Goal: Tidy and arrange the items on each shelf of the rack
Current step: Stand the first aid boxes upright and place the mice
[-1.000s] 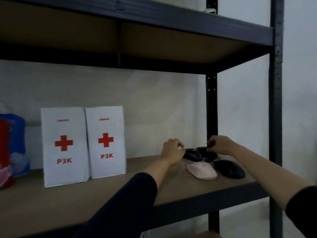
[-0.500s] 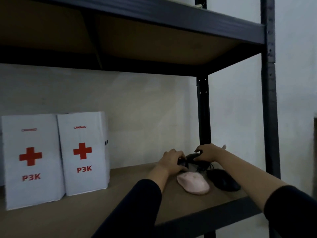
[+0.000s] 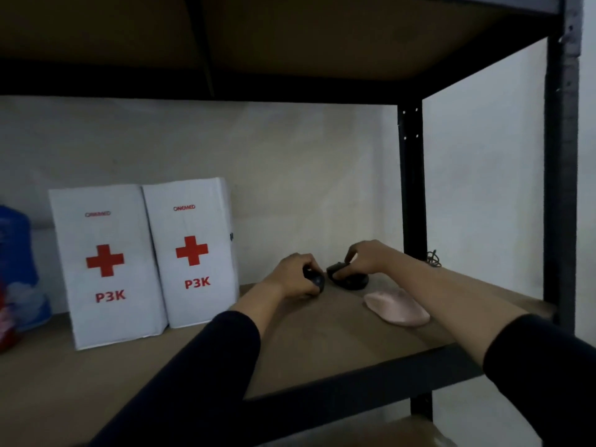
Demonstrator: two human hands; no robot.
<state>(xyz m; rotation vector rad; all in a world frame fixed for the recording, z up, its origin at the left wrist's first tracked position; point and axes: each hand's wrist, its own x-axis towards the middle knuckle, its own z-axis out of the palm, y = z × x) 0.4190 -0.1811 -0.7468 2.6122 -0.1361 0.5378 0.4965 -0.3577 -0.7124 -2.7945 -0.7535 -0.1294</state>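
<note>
On the wooden shelf (image 3: 322,343) of the black metal rack, my left hand (image 3: 295,275) grips a black computer mouse (image 3: 316,280) near the back. Just to its right, my right hand (image 3: 364,258) holds a second black mouse (image 3: 350,280) with curled fingers. A pink mouse (image 3: 398,308) lies on the shelf in front of my right forearm, free of both hands. A third black mouse seen earlier is hidden behind my right arm.
Two white first-aid boxes marked P3K, one (image 3: 108,262) beside the other (image 3: 193,250), stand upright at the left. A blue and red pack (image 3: 16,266) sits at the far left. The rack's back post (image 3: 411,182) and front post (image 3: 561,175) bound the right side; a coiled cable (image 3: 432,258) lies by the back post.
Both hands have carried the two black mice leftward, away from the back post and apart from each other. The pink mouse stays put. The camera has moved closer and lower.
</note>
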